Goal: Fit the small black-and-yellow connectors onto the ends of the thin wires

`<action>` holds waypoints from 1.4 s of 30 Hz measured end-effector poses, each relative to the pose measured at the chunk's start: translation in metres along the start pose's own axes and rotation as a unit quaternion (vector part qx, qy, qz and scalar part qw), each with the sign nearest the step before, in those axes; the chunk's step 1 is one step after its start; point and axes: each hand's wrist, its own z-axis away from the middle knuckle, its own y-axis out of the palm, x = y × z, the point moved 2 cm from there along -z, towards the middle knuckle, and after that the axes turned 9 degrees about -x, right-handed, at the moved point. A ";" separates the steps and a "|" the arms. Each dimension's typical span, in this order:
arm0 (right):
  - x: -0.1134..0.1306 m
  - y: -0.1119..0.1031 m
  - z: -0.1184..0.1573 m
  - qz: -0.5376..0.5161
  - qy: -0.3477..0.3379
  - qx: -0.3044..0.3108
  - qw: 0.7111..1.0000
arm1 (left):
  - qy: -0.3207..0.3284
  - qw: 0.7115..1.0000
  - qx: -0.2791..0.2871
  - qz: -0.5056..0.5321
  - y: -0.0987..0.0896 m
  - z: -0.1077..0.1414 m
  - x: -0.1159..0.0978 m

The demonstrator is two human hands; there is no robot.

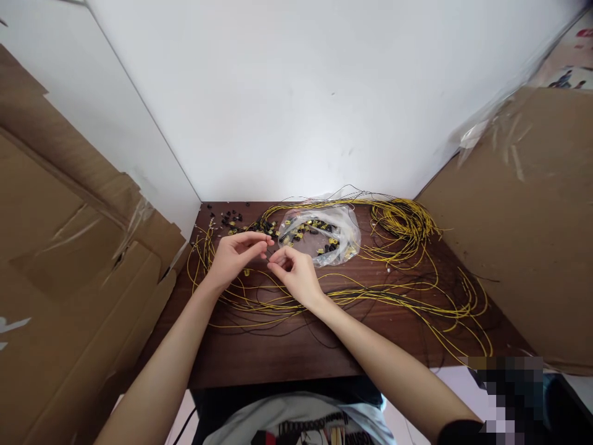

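Over the left middle of the table, my left hand (pixel 235 256) is closed in a pinch on a thin dark line that looks like black wire (pixel 267 238). My right hand (pixel 298 274) faces it, thumb and forefinger also pinched at what seems the same wire. The fingertips nearly meet, and the wire's end between them is too small to make out. Beneath both hands runs a long bundle of yellow and black wires (pixel 370 295). Just behind the right hand lies a clear plastic bag (pixel 345 232) holding small yellow and black parts (pixel 328 247).
A coiled heap of yellow and black wire (pixel 403 222) lies at the back right of the brown table (pixel 259 358). Small black pieces (pixel 231 217) are scattered at the back left. Cardboard (pixel 69 266) walls the left side, and more cardboard (pixel 523 235) stands on the right.
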 end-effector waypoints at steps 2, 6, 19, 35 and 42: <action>0.001 0.000 0.000 0.002 -0.010 0.001 1.000 | 0.000 0.998 0.046 -0.035 0.001 0.001 -0.001; 0.001 0.000 0.001 0.016 -0.023 0.009 1.000 | 0.011 0.993 0.080 -0.088 0.001 0.000 0.003; 0.000 0.000 0.001 0.049 0.000 0.021 0.999 | 0.053 0.988 -0.117 0.083 -0.008 -0.007 0.002; 0.002 -0.003 0.001 0.044 -0.046 -0.009 0.998 | 0.030 0.991 0.088 -0.092 0.002 0.002 -0.001; -0.001 -0.002 0.000 0.058 -0.045 -0.004 0.997 | 0.054 0.998 -0.039 -0.015 -0.007 -0.003 -0.001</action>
